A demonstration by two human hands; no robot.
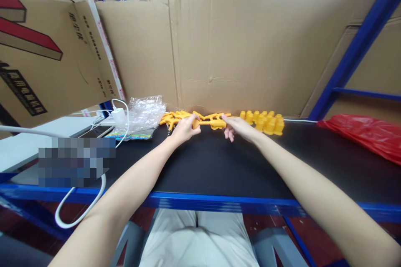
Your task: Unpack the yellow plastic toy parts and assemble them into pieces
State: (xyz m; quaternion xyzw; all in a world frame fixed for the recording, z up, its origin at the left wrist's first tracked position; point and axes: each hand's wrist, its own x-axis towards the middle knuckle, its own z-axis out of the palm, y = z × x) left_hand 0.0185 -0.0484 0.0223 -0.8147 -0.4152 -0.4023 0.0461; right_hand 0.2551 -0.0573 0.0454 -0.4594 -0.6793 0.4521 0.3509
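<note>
Between my hands, near the back of the black tabletop, is a yellow plastic piece point(209, 123) with a ribbed rod and a wider right end. My left hand point(187, 128) is closed around its left end, thumb and fingers pressed on it. At the wider end, my right hand point(237, 127) grips with its upper fingers, while the lower fingers curl loosely beneath. Yellow branched plastic pieces point(171, 118) lie behind and left of my left hand. Right of my right hand stand several yellow cup-shaped pieces point(270, 124) in rows, partly hidden by the hand.
Clear plastic wrap point(142, 112) lies on a colourful flat packet point(133, 135) at the left. Beside it are a white charger point(118, 116) with cables and a phone point(98, 131). A red plastic bag point(365, 133) rests at right. Cardboard point(234, 50) walls the back; a blue rail point(219, 202) edges the front.
</note>
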